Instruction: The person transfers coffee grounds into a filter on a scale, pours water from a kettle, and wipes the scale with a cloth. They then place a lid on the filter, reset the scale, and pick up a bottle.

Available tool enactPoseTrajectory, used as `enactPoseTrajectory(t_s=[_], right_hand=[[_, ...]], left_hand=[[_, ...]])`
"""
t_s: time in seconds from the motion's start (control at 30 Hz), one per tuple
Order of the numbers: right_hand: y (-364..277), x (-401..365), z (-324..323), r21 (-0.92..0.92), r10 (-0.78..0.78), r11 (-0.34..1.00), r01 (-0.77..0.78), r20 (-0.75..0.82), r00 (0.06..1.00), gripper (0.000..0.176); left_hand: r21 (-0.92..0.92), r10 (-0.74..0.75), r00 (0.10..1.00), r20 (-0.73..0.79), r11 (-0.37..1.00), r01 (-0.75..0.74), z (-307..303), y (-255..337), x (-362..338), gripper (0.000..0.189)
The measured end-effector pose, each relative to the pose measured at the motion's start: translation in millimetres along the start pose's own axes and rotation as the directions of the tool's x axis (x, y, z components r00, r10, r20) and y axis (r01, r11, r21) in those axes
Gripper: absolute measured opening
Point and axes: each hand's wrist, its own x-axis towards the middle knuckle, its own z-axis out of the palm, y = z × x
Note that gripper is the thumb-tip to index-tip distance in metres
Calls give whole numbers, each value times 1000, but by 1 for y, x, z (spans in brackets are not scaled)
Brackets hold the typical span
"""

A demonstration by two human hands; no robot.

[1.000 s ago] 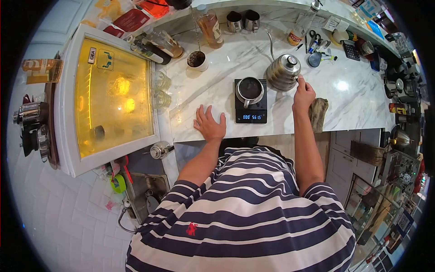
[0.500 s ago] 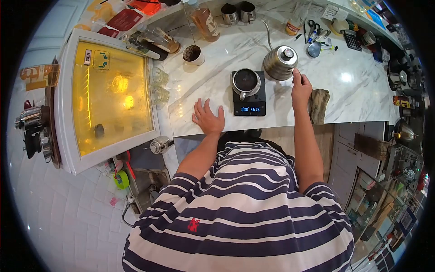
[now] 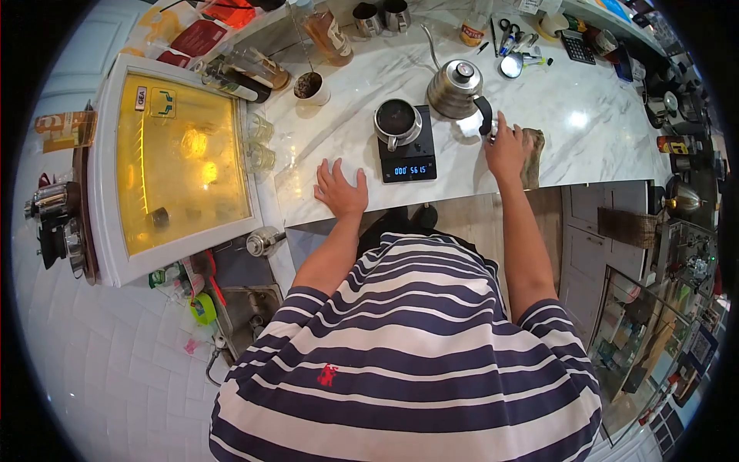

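Scale [image 3: 423, 150] on the marbled bench [image 3: 600, 158]

The kettle [image 3: 454, 91] stands beyond the scale, to its right; the brown cloth [image 3: 532, 163] lies right of the scale, the calculator [image 3: 577, 48] farther right. The white cup [image 3: 317, 96] stands beyond it, leftward; my left fingers [image 3: 337, 171] spread to its left.

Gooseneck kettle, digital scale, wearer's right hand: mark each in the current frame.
Gooseneck kettle [image 3: 453, 94]: head view, on its metal body.
Digital scale [image 3: 416, 149]: head view, on a bare part of its black top.
Right hand [image 3: 505, 152]: head view, on the back of it.
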Motion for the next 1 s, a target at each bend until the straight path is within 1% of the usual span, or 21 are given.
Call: enactPoseTrajectory(t_s=[0.13, 0.27, 0.3, 0.43, 0.53, 0.63, 0.67, 0.73, 0.77, 0.8, 0.83, 0.93, 1.0], right_hand=[[-12, -29, 7, 0, -31, 1000, 31, -61, 998, 84], [-11, -76, 15, 91, 4, 996, 6, -110, 994, 81], [-11, -89, 10, 129, -6, 991, 17, -87, 996, 80], [-7, -126, 5, 163, -23, 986, 21, 10, 1000, 84], [-1, -139, 7, 370, -64, 923, 105, -122, 990, 85], [4, -150, 13, 501, 70, 859, 102, -314, 947, 79], [4, -155, 15, 553, 202, 833, -18, -274, 940, 70], [7, -166, 25, 634, 445, 734, -242, -180, 877, 54], [10, -168, 30, 718, 486, 599, -353, 25, 874, 46], [13, -169, 33, 762, 487, 449, -467, 230, 842, 40], [16, -168, 35, 761, 449, 292, -579, 425, 786, 37], [12, -163, 42, 718, 339, 53, -694, 641, 689, 34], [10, -161, 46, 709, 251, 36, -705, 676, 693, 31]], left_hand=[[13, 10, 1000, -26, 1000, -10, 5, -3, 0, 63], [8, 15, 999, -33, 1000, -14, 4, -2, -1, 64], [9, 16, 999, -36, 1000, -16, 5, -3, -1, 63], [19, 23, 999, -41, 1000, -22, 9, -5, -1, 64], [43, 25, 999, -24, 999, -24, 10, -7, -1, 65], [44, 34, 999, -21, 998, -33, 11, -9, 0, 66], [41, 39, 999, -20, 998, -39, 11, -10, 0, 66], [30, 45, 999, -21, 999, -44, 12, -11, -1, 66], [19, 50, 999, -19, 999, -49, 13, -13, -1, 66], [7, 54, 998, -19, 999, -54, 13, -13, 0, 66], [-5, 57, 998, -19, 998, -57, 13, -13, 0, 65], [-15, 51, 999, -6, 999, -51, 13, -14, 0, 66], [6, 61, 998, -15, 998, -61, 13, -14, 0, 66]])
